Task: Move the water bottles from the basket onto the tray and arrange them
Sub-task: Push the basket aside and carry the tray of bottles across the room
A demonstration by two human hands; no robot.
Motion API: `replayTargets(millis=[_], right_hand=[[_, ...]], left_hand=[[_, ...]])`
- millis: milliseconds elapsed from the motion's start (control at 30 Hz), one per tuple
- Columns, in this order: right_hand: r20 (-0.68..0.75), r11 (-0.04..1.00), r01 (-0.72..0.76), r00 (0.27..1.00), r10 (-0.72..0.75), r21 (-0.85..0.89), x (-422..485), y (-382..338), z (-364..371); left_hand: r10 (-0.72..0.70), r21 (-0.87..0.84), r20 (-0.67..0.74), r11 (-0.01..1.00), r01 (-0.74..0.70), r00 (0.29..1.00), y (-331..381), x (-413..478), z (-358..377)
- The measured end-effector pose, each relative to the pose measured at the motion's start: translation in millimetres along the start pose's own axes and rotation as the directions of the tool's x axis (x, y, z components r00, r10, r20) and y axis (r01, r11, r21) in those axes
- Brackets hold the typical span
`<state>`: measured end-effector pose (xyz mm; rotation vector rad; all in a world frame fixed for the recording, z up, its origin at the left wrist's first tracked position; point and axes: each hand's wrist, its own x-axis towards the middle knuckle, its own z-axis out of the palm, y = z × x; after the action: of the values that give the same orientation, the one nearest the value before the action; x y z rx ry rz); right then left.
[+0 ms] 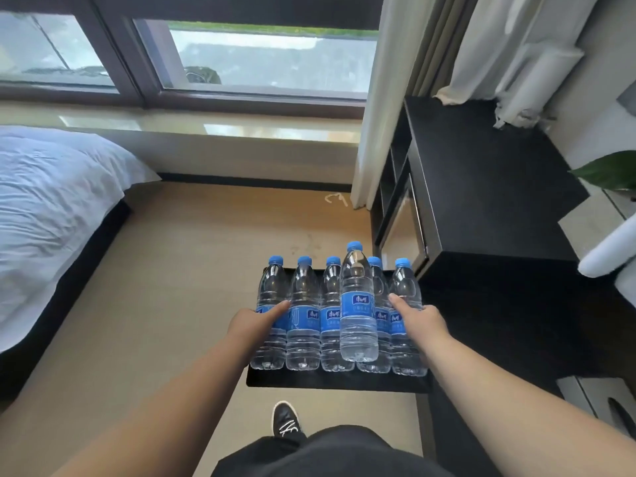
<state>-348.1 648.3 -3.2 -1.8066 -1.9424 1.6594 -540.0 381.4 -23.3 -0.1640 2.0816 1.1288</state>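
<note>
Several clear water bottles (303, 315) with blue caps and blue labels stand in a row on a black tray (337, 382). One bottle (358, 304) stands nearer me, in front of the row. My left hand (256, 323) holds the leftmost bottle (270, 304), thumb stretched across its label. My right hand (421, 320) holds the rightmost bottle (407, 294), thumb pointing up along its side. No basket is in view.
A black cabinet (481, 187) stands at the right, its corner close to the tray. A bed with white sheets (51, 208) fills the left. Wooden floor (192, 256) lies between, below a window and a curtain (382, 98). My shoe (285, 420) is under the tray.
</note>
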Motion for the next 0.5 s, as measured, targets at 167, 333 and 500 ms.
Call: replayTargets(millis=[167, 333, 500], right_hand=[[0.024, 0.999, 0.008, 1.000, -0.009, 0.043, 21.8, -50.9, 44.0], [0.060, 0.998, -0.017, 0.998, 0.013, 0.065, 44.8, -93.9, 80.7], [0.087, 0.998, -0.006, 0.996, 0.001, 0.058, 82.7, -132.2, 97.5]], left_hand=[[0.031, 0.008, -0.009, 0.999, -0.031, 0.999, 34.5, 43.6, -45.7], [0.038, 0.039, -0.048, 0.999, -0.036, 0.998, 68.5, 84.3, -79.7], [0.002, 0.028, -0.044, 1.000, -0.001, 0.999, 92.3, 120.6, -87.3]])
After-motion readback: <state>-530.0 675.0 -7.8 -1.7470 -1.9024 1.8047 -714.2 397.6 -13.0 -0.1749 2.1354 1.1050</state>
